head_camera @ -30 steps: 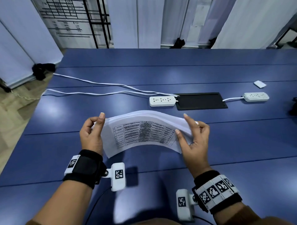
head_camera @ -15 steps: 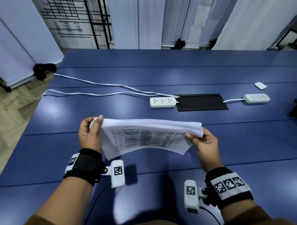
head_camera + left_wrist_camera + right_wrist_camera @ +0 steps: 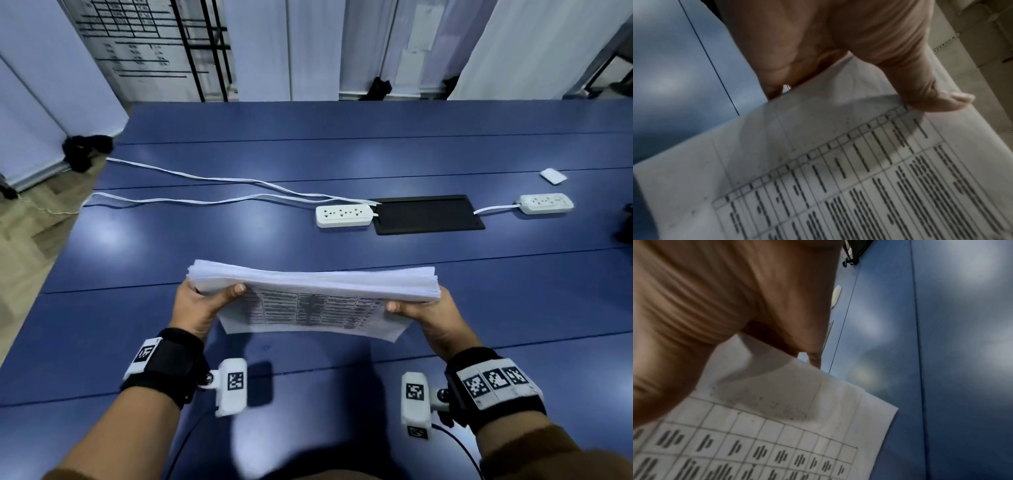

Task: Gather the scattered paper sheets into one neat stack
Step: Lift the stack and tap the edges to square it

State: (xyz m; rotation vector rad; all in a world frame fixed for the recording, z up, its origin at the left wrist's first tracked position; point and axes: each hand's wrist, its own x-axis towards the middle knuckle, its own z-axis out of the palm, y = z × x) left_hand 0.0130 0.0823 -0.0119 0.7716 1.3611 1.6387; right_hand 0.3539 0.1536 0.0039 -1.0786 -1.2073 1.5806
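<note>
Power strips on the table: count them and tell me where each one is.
2. One power strip lies against the left end of the black panel; the other power strip lies off the panel's right end, near the table's right side. More may sit outside the view.

Both forearms reach up from the lower corners of the head view toward mid-frame. The left hand sits left of centre, thumb laid flat, fingers curled out of sight. The right hand mirrors it right of centre, thumb pointing inward.
</note>
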